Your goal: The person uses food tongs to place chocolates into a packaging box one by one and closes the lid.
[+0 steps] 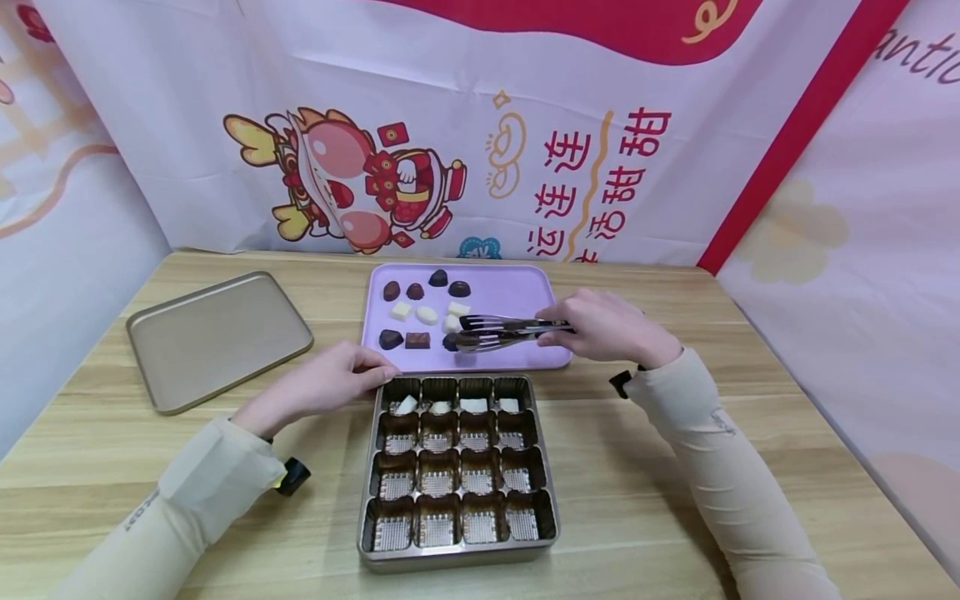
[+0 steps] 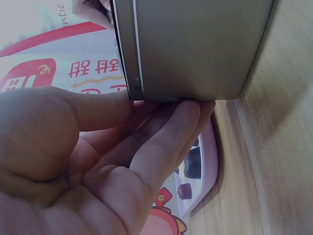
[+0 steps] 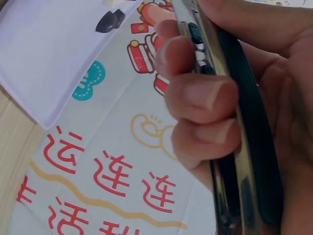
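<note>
In the head view, my right hand [image 1: 603, 323] grips metal serving tongs [image 1: 498, 333] with dark handles. Their slotted ends are at a dark chocolate [image 1: 450, 342] on the lilac tray [image 1: 525, 292]; whether they clasp it is hard to tell. The right wrist view shows fingers curled round the tongs' handle [image 3: 254, 137]. My left hand [image 1: 333, 382] holds the far left corner of a metal tin [image 1: 461, 557], thumb at the rim and fingers against the wall [image 2: 190, 49]. Its divided insert has white chocolates [image 1: 473, 406] in the far row of compartments.
Several dark, brown and white chocolates [image 1: 427, 315] lie on the lilac tray, behind the tin. A shallow bronze-coloured lid or tray [image 1: 217, 342] lies at the left of the wooden table [image 1: 637, 483]. A printed cloth [image 1: 480, 75] hangs behind the table.
</note>
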`<state>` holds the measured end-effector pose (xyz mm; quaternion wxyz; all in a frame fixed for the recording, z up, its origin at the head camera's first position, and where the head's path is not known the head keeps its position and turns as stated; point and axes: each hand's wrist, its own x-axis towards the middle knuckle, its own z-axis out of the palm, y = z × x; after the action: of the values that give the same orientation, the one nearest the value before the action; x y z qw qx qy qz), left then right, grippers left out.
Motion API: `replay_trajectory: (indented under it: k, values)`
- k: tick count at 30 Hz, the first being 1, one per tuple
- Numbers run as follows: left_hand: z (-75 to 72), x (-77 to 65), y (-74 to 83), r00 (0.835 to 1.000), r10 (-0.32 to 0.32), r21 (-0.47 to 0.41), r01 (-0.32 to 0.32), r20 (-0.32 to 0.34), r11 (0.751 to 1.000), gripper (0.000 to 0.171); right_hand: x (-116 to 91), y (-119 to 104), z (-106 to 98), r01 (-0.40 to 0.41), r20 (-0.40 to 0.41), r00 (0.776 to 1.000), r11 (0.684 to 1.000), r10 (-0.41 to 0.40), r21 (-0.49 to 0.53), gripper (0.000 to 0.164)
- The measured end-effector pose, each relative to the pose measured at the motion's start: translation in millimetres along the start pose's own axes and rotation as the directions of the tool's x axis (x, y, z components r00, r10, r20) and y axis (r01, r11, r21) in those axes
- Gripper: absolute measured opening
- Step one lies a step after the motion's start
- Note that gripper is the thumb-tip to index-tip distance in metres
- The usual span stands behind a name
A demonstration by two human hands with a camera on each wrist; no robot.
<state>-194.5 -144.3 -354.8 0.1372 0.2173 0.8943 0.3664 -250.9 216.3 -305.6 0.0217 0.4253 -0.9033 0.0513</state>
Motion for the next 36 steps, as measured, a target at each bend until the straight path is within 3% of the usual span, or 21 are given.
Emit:
replay_trajectory:
  k: [5, 13, 21, 31, 36]
  values:
    - [-0.7, -0.6, -0.3, 1.0, -0.001, -0.001, 0.001, 0.006, 1.0, 0.019, -0.5, -10.5, -4.0, 0.091, -0.079, 0.993, 0.995, -0.088, 0.033, 0.013]
    - [-0.8, 0.2, -2.2, 1.0, -0.001, -0.005, 0.001, 0.008, 1.0, 0.02, -0.7, -32.6, -9.3, 0.246, -0.151, 0.96, 0.968, -0.235, 0.057, 0.021]
    - [-1.0, -0.2, -2.6, 1.0, 0.006, -0.016, -0.006, 0.009, 1.0, 0.021, -1.1, -51.7, -10.0, 0.279, -0.136, 0.953, 0.959, -0.27, 0.05, 0.029]
    - [-0.6, 0.1, -3.4, 1.0, -0.004, -0.031, 0.004, 0.016, 1.0, 0.02, 4.4, -70.5, 1.8, 0.394, -0.093, 0.918, 0.913, -0.386, 0.104, 0.03]
    - [-0.6, 0.4, -2.6, 1.0, 0.0, -0.031, 0.0, 0.013, 1.0, 0.019, 5.5, -74.8, 4.0, 0.407, -0.082, 0.912, 0.91, -0.401, 0.078, 0.032]
